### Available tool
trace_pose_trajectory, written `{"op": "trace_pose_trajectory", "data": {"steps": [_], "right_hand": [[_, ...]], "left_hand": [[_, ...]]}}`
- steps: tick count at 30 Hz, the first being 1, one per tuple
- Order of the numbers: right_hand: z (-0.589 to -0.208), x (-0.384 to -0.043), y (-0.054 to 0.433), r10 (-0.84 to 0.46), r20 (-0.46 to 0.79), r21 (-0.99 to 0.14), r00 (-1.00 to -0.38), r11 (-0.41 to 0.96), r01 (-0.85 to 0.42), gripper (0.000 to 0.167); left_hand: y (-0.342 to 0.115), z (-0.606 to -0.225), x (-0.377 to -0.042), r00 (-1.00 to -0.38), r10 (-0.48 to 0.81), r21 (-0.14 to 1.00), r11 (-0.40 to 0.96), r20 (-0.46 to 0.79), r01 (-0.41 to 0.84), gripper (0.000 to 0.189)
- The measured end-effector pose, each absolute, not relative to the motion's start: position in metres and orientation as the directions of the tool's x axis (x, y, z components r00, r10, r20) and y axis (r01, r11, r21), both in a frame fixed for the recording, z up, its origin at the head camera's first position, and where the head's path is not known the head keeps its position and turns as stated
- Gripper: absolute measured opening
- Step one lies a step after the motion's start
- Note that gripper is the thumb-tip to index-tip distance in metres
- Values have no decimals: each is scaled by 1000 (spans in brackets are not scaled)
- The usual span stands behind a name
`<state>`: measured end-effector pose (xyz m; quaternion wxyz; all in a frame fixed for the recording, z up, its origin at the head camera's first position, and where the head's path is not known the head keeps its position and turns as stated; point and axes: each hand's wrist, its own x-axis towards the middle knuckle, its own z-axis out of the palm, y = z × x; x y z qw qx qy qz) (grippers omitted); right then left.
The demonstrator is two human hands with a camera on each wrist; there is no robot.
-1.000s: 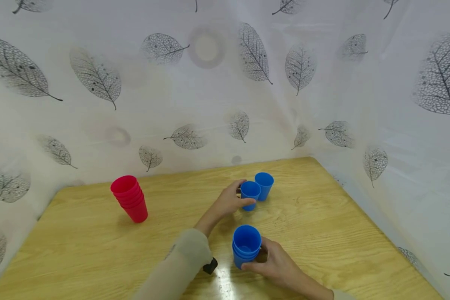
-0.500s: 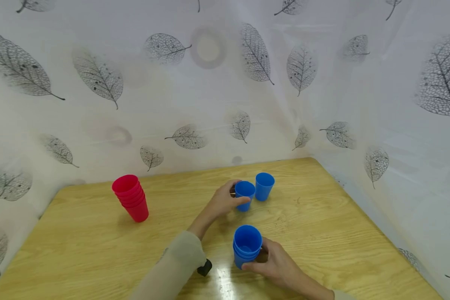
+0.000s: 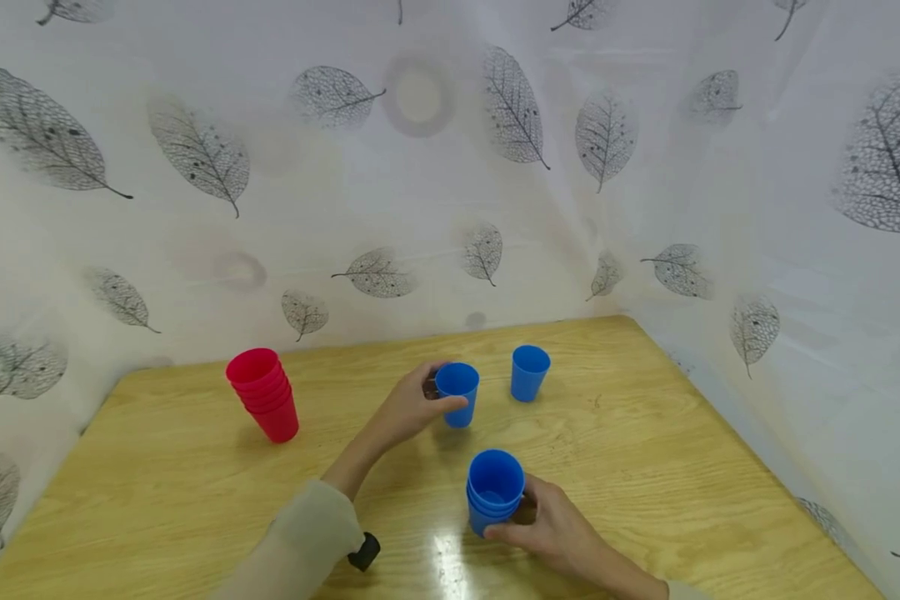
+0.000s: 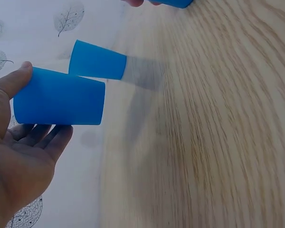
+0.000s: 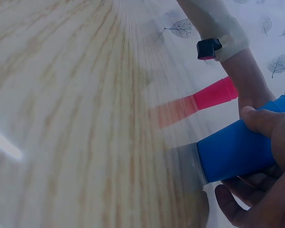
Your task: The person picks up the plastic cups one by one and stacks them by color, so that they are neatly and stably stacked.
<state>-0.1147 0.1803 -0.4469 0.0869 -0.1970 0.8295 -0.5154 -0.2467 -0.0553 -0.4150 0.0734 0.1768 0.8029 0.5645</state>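
Note:
My left hand (image 3: 408, 407) grips a single blue cup (image 3: 457, 400), thumb on the near side and fingers behind it. In the left wrist view this cup (image 4: 61, 97) appears upright and slightly off the tabletop, its shadow apart from its base. A second blue cup (image 3: 528, 375) stands alone to its right, touched by no hand. Nearer to me, my right hand (image 3: 558, 525) holds a stack of nested blue cups (image 3: 489, 521) from the right side. The right wrist view shows that stack (image 5: 237, 149) with its base on the table, thumb and fingers around it.
A leaning-looking stack of nested red cups (image 3: 268, 400) stands at the left of the wooden table (image 3: 157, 500). White sheeting with leaf prints (image 3: 420, 183) closes off the back and sides. A small black device (image 3: 363, 552) sits at my left wrist.
My left hand has carried its blue cup leftward, away from the other single blue cup, so a wide gap now parts them. The right hand and its stack have stayed put.

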Motion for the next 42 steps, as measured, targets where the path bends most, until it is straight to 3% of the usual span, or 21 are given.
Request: {"op": "trace_pose_trajectory", "data": {"steps": [11, 23, 42], "right_hand": [[-449, -113, 181, -412, 98, -888, -906, 376, -266, 58], [-450, -113, 181, -410, 97, -882, -907, 388, -269, 58], [-451, -113, 180, -419, 117, -887, -900, 363, -284, 55]], "left_hand": [[-83, -398, -221, -922, 378, 938, 281, 86, 203, 67], [-102, -375, -187, -876, 463, 921, 266, 136, 284, 59], [-95, -339, -158, -828, 513, 910, 190, 228, 369, 58]]}}
